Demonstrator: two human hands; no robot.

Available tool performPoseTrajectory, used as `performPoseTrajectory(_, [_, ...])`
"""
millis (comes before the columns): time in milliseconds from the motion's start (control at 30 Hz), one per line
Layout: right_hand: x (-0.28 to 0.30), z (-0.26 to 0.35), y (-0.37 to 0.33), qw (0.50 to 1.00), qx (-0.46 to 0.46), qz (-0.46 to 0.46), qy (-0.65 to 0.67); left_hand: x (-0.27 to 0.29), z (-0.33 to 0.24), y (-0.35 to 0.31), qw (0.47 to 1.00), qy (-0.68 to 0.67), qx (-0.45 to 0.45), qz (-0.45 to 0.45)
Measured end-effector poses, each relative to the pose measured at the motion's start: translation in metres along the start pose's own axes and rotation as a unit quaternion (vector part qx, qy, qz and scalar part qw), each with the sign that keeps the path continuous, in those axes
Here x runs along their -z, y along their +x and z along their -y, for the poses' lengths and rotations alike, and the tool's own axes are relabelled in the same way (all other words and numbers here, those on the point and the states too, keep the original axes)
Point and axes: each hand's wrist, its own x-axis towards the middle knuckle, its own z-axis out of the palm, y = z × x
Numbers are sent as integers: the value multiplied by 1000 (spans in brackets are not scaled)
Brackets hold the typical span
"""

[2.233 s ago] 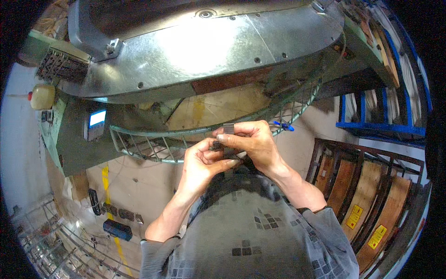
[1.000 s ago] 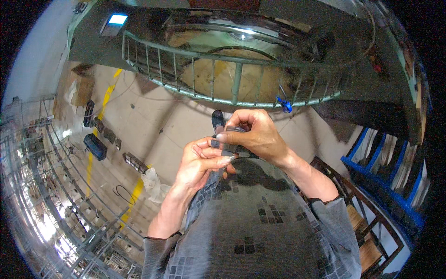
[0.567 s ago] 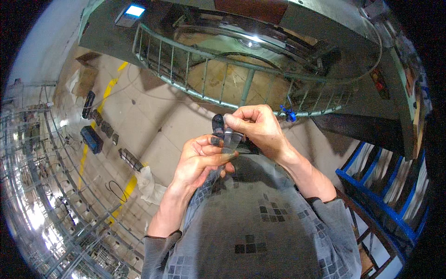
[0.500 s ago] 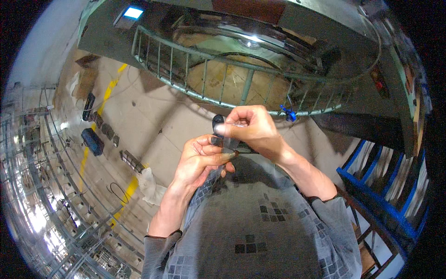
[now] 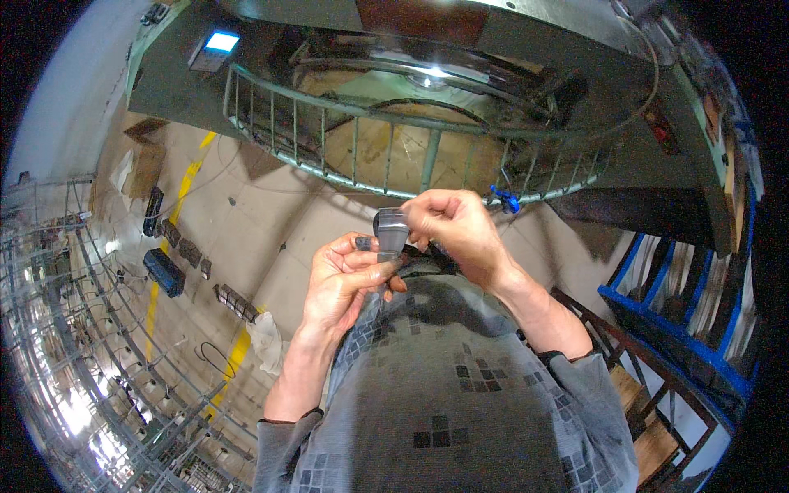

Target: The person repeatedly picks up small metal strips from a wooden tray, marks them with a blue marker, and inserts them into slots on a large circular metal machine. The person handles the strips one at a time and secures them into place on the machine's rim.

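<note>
A small dark grey, band-like piece (image 5: 393, 238), wider at its shiny top and tapering downward, is held up in front of my body. My left hand (image 5: 333, 283) has its thumb and fingers closed on its lower part. A dark wrap (image 5: 364, 243) circles one left fingertip. My right hand (image 5: 460, 234) is at the upper right edge of the piece, fingers curled and thumb against the index finger. What lies between those right fingertips is hidden. Below them, something black (image 5: 427, 256) lies against my grey shirt; its kind is unclear.
Ahead is a large machine with a curved green rail (image 5: 304, 168), a blue clip-like thing (image 5: 505, 200) on it and a lit screen (image 5: 220, 43). Blue-edged rack (image 5: 666, 320) at right; wire racks (image 5: 99, 312) at left. A dark blue box (image 5: 163, 273) lies on the floor.
The grey piece now shows its broad side between my hands, where a black rounded end showed before. My right fingers have shifted slightly along its upper edge; my left hand keeps its hold.
</note>
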Motion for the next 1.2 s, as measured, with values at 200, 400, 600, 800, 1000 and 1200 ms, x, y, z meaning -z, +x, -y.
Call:
performPoseTrajectory(200, [-2,-4,-7,998,13,54,21,5,-2,-1,1000,11,2,13])
performPoseTrajectory(400, [-2,-4,-7,999,-21,2,-47,7,1,-3,1000,14,4,2])
performPoseTrajectory(600, [-9,-7,-14,998,-13,59,24,-2,-1,-3,999,10,-22,-25])
performPoseTrajectory(800, [-15,1,6,998,-4,21,-58,-16,-3,2,977,184,-62,-86])
performPoseTrajectory(1000, [-21,29,52,999,37,-13,-1,-7,-43,23,988,146,21,-43])
performPoseTrajectory(1200, [-42,69,117,994,91,-43,35,11,-127,89,984,171,41,30])
